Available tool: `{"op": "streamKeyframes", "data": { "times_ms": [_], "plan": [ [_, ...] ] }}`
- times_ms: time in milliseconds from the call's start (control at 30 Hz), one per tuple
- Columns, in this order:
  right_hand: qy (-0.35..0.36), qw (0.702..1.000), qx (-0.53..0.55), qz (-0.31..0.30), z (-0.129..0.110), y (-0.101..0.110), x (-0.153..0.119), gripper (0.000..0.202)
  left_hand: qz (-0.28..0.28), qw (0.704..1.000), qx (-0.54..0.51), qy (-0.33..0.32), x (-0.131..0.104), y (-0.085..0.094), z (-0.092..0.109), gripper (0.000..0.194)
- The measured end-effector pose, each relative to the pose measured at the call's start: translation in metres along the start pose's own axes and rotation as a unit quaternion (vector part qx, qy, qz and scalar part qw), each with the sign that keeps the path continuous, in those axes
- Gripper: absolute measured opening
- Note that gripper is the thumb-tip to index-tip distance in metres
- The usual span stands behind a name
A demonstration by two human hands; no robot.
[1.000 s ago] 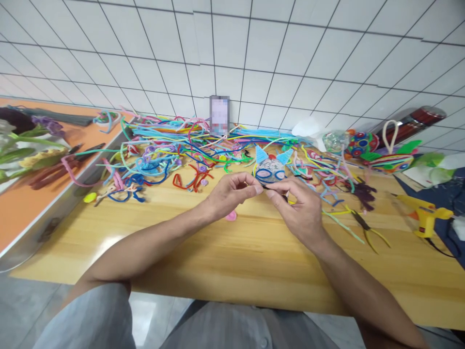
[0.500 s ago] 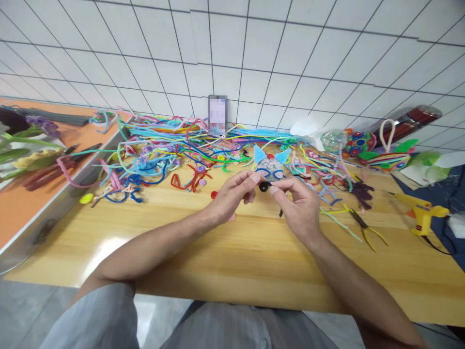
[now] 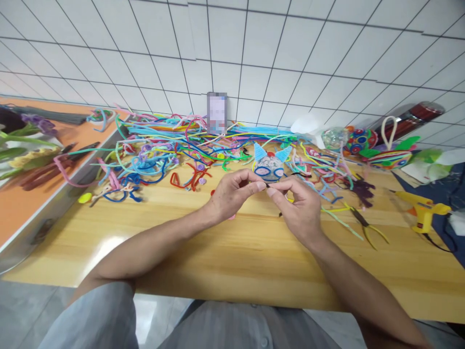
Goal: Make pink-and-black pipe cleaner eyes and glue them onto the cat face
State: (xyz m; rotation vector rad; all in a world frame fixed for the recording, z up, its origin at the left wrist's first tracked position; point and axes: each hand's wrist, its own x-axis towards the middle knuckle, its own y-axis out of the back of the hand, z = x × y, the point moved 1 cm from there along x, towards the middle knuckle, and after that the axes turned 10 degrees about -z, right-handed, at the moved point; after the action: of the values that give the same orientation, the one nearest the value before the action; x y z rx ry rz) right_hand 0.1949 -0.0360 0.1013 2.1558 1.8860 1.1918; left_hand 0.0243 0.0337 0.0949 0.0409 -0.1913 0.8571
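Observation:
Between my two hands is a small black pipe cleaner piece [image 3: 268, 185], mostly hidden by the fingertips. My left hand [image 3: 236, 193] pinches it from the left with thumb and forefinger. From the other side, the thumb and forefinger of my right hand [image 3: 298, 202] pinch it too. Just beyond the fingers stands a clear, round figure [image 3: 269, 164] with light blue pointed ears and dark blue rings like eyes. Neither hand appears to touch it.
Many coloured pipe cleaners [image 3: 156, 140] lie along the wall, behind a propped phone [image 3: 217, 114]. To the right are yellow-handled pliers [image 3: 365, 225], a yellow glue gun [image 3: 421, 208] and a dark red bottle [image 3: 414, 121]. An orange surface [image 3: 18, 213] borders the left.
The round black coil that showed below my fingertips is now tucked between them, with only a small bit visible. Both hands stay in nearly the same place.

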Motion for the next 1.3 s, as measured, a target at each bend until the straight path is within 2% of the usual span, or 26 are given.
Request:
{"op": "streamKeyframes", "data": {
  "times_ms": [200,300,500,700,800,900,1067,1167,1233,1300],
  "plan": [
    [-0.096,0.987,0.124,0.019,0.010,-0.023,-0.011,0.009,0.080,0.990,-0.118,0.023,-0.009,-0.019,-0.015,0.042],
    [-0.108,0.985,0.131,0.026,0.014,-0.025,-0.012,0.009,0.083,0.986,-0.140,0.036,-0.012,-0.021,-0.024,0.041],
    [-0.083,0.996,0.036,0.010,0.008,-0.009,-0.002,0.008,-0.024,0.999,0.017,-0.022,-0.003,-0.001,-0.014,0.044],
    [-0.006,0.999,-0.047,-0.020,0.005,-0.002,0.003,0.013,-0.066,0.968,0.204,-0.132,0.007,0.015,-0.007,0.016],
    [0.010,0.998,-0.051,-0.022,0.006,-0.001,0.002,0.013,-0.056,0.960,0.220,-0.163,0.004,0.013,-0.006,0.016],
    [-0.009,0.999,-0.023,-0.024,0.006,-0.004,0.001,0.013,-0.008,0.967,0.195,-0.166,-0.001,0.005,-0.009,0.016],
    [-0.030,0.999,0.009,-0.004,0.008,-0.013,-0.003,0.015,0.067,0.994,0.046,-0.078,-0.010,-0.012,-0.025,0.022],
    [-0.018,1.000,-0.007,-0.002,0.010,-0.014,-0.003,0.020,0.050,0.998,0.017,-0.041,-0.011,-0.015,-0.032,0.026],
    [-0.003,1.000,-0.027,-0.016,0.013,-0.010,0.000,0.021,0.019,0.993,0.087,-0.072,-0.008,-0.011,-0.030,0.020],
    [0.009,0.998,-0.046,-0.043,0.015,-0.006,0.002,0.021,-0.011,0.974,0.180,-0.136,-0.005,-0.005,-0.026,0.012]
  ]
}}
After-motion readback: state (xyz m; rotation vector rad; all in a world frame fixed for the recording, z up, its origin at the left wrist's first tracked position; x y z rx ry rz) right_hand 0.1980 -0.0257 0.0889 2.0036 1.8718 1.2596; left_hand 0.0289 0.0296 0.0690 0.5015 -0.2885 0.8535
